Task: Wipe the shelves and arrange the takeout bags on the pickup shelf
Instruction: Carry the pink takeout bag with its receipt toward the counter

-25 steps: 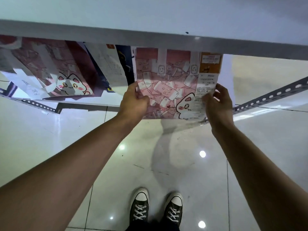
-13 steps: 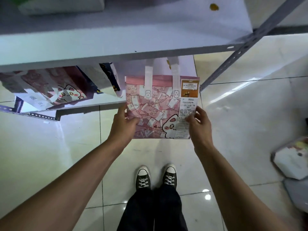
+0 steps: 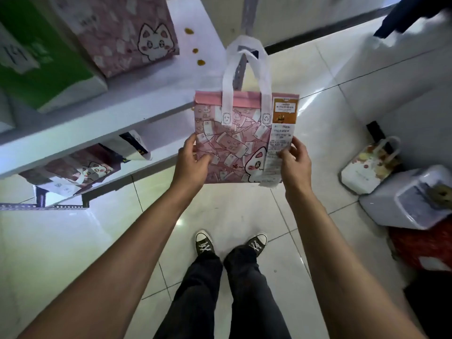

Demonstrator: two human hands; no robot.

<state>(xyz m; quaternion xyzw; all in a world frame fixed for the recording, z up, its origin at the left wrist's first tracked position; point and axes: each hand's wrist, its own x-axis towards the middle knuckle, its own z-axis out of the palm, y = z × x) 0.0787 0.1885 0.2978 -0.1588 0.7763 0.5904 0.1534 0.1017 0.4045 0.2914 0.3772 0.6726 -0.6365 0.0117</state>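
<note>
I hold a pink takeout bag [image 3: 234,143] with a cat print, white handles and a long receipt on its right side, upright in the air beside the shelf's right end. My left hand [image 3: 192,162] grips its left edge and my right hand [image 3: 294,160] grips its right edge over the receipt. On the white upper shelf [image 3: 137,111] stand another pink cat bag [image 3: 127,30] and a green bag [image 3: 36,59]. Several bags [image 3: 80,170] lie on the lower shelf.
Small orange spots [image 3: 195,50] mark the upper shelf near its right end. On the tiled floor at the right sit a white bag with handles [image 3: 369,167], a white lidded bin [image 3: 415,196] and a red item [image 3: 420,248]. My feet [image 3: 230,243] stand below.
The pink bag has come out from the lower shelf and risen to the level of the upper shelf's right end. My view has tilted up, showing the upper shelf's top.
</note>
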